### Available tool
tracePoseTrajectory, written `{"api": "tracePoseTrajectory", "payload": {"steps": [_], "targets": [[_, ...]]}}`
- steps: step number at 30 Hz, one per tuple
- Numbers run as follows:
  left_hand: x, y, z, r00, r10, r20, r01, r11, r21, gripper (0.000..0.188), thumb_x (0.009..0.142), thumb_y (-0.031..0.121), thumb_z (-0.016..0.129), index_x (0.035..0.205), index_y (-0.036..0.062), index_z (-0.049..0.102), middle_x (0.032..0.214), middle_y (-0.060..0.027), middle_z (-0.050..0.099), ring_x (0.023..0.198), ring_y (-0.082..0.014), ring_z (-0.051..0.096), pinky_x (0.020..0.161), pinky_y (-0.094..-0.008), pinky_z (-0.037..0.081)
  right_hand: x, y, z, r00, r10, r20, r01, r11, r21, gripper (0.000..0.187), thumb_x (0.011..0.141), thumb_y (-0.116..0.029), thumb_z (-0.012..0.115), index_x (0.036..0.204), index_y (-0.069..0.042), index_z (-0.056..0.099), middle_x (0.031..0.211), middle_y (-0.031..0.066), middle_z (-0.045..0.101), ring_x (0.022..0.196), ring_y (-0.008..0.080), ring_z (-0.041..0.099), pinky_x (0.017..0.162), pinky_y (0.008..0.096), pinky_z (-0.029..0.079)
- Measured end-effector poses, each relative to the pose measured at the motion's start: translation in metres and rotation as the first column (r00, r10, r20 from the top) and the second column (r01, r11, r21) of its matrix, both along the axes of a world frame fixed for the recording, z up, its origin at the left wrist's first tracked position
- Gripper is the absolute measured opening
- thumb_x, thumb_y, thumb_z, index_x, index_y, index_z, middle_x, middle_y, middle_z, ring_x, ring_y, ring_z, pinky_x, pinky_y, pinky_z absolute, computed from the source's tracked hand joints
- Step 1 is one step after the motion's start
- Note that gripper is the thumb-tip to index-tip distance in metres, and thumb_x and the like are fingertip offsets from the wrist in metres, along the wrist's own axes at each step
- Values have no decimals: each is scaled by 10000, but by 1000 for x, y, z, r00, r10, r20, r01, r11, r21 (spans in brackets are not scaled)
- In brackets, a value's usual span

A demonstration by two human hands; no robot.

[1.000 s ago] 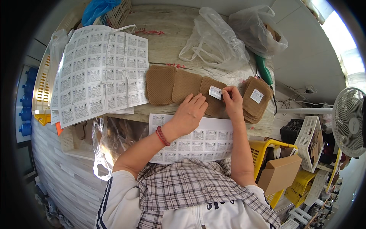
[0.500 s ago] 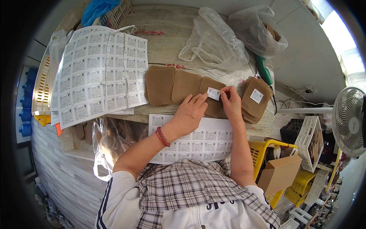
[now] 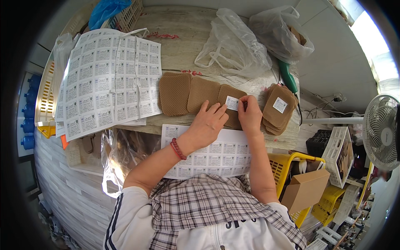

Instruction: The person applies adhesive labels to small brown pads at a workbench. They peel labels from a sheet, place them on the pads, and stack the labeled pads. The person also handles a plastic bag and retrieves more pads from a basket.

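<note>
l. hand (image 3: 208, 123) palm down, fingers loosely spread, tips by l. edge of white label (image 3: 231, 103), which lies on brown textured piece (image 3: 233, 119) at r. end of an overlapping row on table (image 3: 175, 54). r. hand (image 3: 250, 113) has thumb & forefinger pinched on label's r. edge. printed label sheet (image 3: 221, 152) partly under l. forearm; labelled brown stack (image 3: 275, 118) just r. of r. hand.
</note>
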State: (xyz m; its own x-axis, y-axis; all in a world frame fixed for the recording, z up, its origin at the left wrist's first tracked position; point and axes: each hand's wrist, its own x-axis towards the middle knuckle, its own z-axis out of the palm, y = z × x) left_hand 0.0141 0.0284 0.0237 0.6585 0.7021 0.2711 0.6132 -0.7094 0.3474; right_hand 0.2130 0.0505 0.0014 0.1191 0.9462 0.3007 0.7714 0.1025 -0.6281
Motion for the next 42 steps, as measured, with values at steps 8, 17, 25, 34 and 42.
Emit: {"api": "tracePoseTrajectory", "payload": {"steps": [8,17,25,34,42], "targets": [[0,1,4,1000,13,16,-13,1000,8,338,817,161,706,1099,31,571,1411,-179,517,1224,-328,501,1094,-546,339,-12,-1,-3,986,-95,140,79,990,115,262,890,-80,655,1138,-70,570,1062,110,580,864,325,655,673,425,553],[3,8,1,998,23,67,-24,1000,8,436,728,163,741,1106,35,566,1452,-188,481,1123,-301,506,1038,-463,365,-9,7,-9,962,-176,207,117,955,272,86,900,-128,694,985,-124,696,1001,45,628,793,271,674,608,397,551],[1,1,-3,993,44,105,-42,999,-27,481,785,148,743,1206,45,534,1521,-235,368,1344,-386,409,1138,-501,322,-2,12,-5,984,-144,105,113,960,256,72,940,-140,648,964,-85,607,900,90,669,792,335,667,676,432,533],[-8,1,-18,983,77,168,-58,992,-116,641,810,123,731,1395,51,480,1518,-252,359,1397,-421,377,1170,-486,325,36,7,54,981,-95,-171,120,983,141,91,1002,-131,565,1048,-54,554,927,168,688,847,387,667,731,451,520],[-55,-9,6,955,62,290,-51,998,-47,179,876,79,638,1043,15,650,1115,-129,650,1083,-325,608,928,-421,485,114,-1,76,916,-399,51,399,917,9,147,986,-137,582,1117,-72,604,1009,165,693,930,351,670,799,447,522]]}}
